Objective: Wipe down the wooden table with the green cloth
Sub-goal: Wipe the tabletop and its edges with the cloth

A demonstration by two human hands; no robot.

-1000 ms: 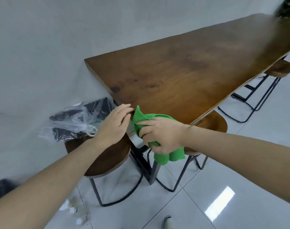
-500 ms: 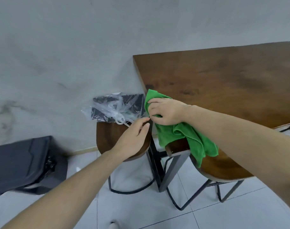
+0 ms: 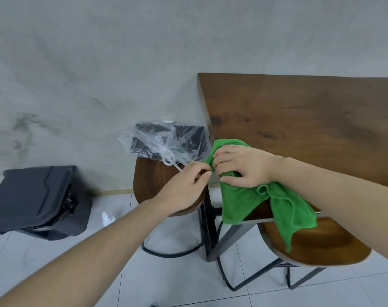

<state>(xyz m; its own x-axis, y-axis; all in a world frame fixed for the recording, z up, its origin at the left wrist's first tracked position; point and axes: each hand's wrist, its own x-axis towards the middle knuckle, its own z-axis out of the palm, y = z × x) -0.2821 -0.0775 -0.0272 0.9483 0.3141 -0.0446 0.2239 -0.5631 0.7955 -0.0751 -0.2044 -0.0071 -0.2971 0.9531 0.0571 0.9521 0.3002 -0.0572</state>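
The dark wooden table stretches off to the right, with its near left corner in the middle of the view. A green cloth lies bunched on that corner, and part of it hangs over the front edge. My right hand grips the cloth from above, fingers curled into the fabric. Just off the table's left end, my left hand hovers over a stool, loosely cupped. Its fingertips reach the cloth's left edge and hold nothing I can make out.
A round wooden stool at the table's end carries a black object in a clear plastic bag. A second stool is tucked under the front edge. A black lidded bin stands by the wall at the left, with white scraps on the tiled floor.
My view swung left, bringing the bin into sight. The right hand slid the cloth up along the table's left end, and the left hand followed beside it, its fingers curling more.
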